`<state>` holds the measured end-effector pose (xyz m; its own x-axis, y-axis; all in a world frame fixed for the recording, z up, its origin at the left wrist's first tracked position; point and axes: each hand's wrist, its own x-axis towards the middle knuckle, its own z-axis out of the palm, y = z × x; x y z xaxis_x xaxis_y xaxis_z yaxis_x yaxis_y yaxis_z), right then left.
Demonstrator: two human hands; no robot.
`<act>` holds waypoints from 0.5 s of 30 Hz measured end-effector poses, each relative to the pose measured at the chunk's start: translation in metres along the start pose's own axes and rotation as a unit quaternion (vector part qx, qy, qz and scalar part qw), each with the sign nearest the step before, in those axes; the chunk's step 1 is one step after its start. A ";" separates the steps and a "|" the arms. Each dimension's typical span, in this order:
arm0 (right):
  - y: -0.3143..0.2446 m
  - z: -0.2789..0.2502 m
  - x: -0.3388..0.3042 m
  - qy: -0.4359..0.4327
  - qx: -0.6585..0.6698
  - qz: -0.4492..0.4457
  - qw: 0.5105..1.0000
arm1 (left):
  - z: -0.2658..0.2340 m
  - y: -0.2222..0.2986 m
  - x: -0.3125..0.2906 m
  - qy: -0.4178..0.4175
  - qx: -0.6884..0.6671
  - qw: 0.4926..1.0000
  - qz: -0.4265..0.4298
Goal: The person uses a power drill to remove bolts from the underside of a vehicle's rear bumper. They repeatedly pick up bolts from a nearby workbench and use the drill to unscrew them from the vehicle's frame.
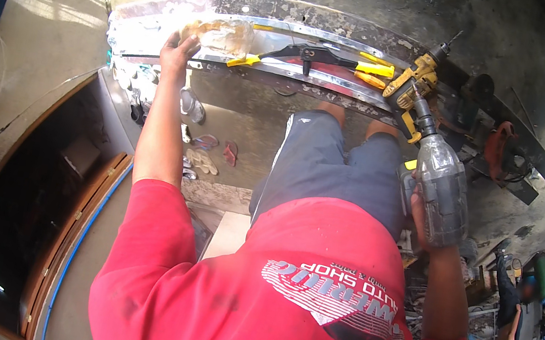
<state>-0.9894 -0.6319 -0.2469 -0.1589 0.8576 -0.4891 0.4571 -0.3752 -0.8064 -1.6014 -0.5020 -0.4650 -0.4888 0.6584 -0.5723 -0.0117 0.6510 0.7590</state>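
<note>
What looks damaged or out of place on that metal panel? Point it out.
The long metal panel looks crumpled and wrinkled at its left end, near the left hand. Yellow-handled pliers and a yellow drill lie loose on it. The right hand holds a grey power driver.

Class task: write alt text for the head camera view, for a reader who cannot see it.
A person's right hand grips a grey power drill while the left hand presses on a long metal panel. A yellow drill and yellow-handled snips lie on the panel.
</note>
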 end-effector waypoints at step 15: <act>0.001 0.005 0.007 -0.003 0.233 0.119 0.965 | -0.011 -0.029 0.046 0.053 0.128 0.989 -0.060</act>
<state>-0.9940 -0.6281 -0.2526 -0.1030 0.7259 -0.6801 0.0386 -0.6803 -0.7319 -1.6336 -0.4950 -0.5100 -0.5867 0.5364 -0.6067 0.1392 0.8048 0.5770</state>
